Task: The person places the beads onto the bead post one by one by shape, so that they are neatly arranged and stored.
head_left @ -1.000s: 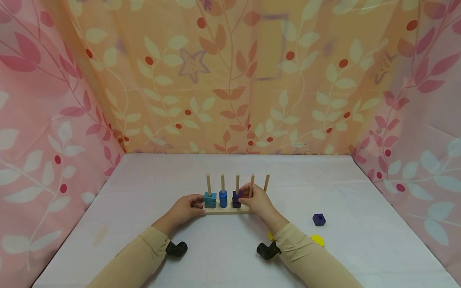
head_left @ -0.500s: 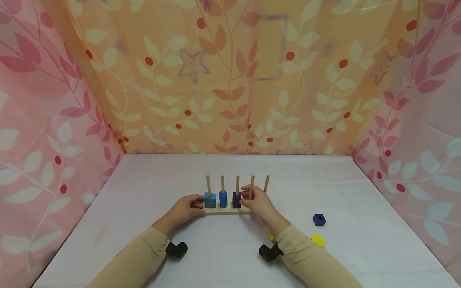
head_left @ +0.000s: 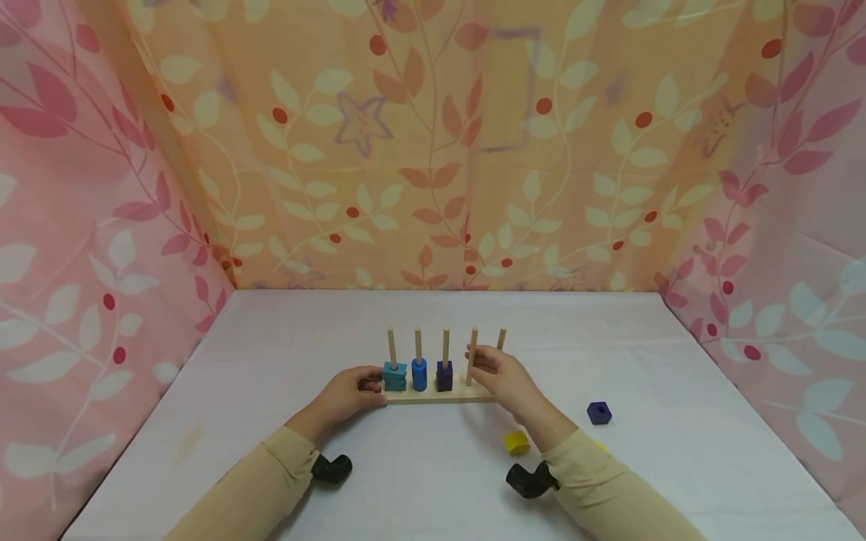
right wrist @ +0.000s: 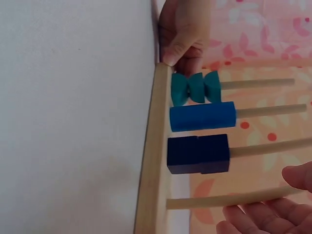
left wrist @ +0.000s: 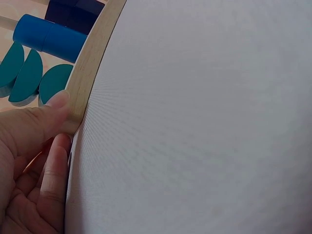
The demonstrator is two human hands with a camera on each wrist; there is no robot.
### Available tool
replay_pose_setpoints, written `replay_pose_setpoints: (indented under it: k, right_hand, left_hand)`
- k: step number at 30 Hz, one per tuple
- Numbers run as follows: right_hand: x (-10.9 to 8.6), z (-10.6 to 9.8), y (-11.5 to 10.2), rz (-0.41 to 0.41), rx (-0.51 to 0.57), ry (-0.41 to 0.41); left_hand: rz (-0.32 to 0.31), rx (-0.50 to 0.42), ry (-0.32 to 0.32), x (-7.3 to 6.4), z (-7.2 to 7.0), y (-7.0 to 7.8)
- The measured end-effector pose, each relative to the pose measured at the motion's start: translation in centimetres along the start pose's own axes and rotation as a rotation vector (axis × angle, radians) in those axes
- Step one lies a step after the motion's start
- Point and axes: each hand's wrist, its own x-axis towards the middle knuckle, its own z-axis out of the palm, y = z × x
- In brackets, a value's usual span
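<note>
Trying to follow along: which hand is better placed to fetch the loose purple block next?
Probably the right hand: it holds no block and is nearer the loose purple block, while the left hand grips the wooden base.

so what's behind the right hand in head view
The rightmost peg shows its top; the right hand covers the peg's lower part and the right end of the wooden base.

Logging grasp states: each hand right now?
Left hand: closed, holding the base by its end.
Right hand: open, fingers loosely by a bare peg; contact can't be told.
</note>
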Motion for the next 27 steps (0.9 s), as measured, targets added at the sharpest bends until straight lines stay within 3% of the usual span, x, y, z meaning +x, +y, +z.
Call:
replay_pose_setpoints:
  k: [8, 14, 20, 27]
  right_hand:
    - [-1.6, -3.7, -0.5, -0.004, -0.026, -0.05]
    - [-2.4, -7.5, -0.3, 0.022, -0.106, 0.023]
    - [-3.3, -11.2, 1.1, 0.065, -0.204, 0.099]
    - [-4.8, -14.5, 3.8, 0.102, -0.243, 0.077]
  left_hand:
    - [-0.009, 0.005, 0.001, -0.1, 0.0, 0.2]
    - [-0.015, -0.001, 0.009, -0.1, 0.0, 0.1]
    - [-0.018, -0.007, 0.01, -0.1, 0.0, 0.0]
    - [-0.002, -0.003, 0.0, 0.0, 0.0, -0.1]
